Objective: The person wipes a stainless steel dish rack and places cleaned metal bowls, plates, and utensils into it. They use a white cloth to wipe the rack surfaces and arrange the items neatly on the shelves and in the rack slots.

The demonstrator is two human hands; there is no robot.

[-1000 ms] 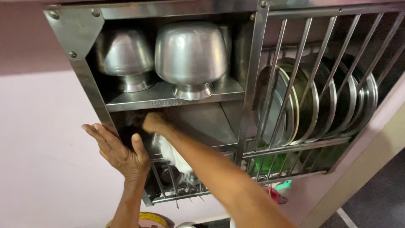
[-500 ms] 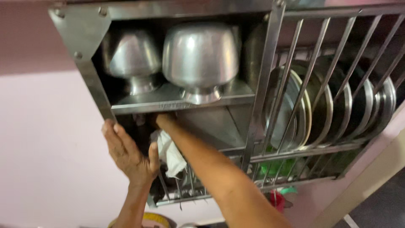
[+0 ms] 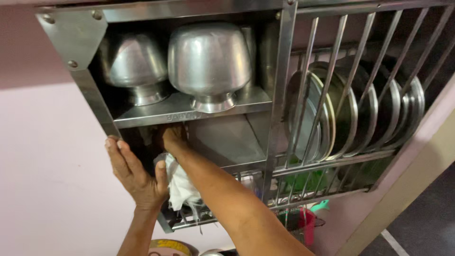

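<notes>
A wall-mounted steel dish rack (image 3: 279, 95) fills the view from below. My left hand (image 3: 137, 178) rests flat against the rack's left frame, fingers spread, thumb touching a white cloth (image 3: 182, 189). My right hand (image 3: 173, 137) reaches into the dark lower-left compartment under the shelf, closed around the top of that white cloth, which hangs down over the wire bottom. My right forearm runs down to the lower right. The fingertips are hidden in the shadow.
Two upturned steel pots (image 3: 208, 61) (image 3: 132, 66) stand on the upper shelf. Several steel plates (image 3: 341, 114) stand on edge behind vertical bars at the right. A pink wall (image 3: 47, 166) lies to the left. A red container (image 3: 303, 223) sits below.
My left hand slid up along the rack's left frame. My right hand pushed deeper into the lower compartment with the cloth. The camera view shifted slightly.
</notes>
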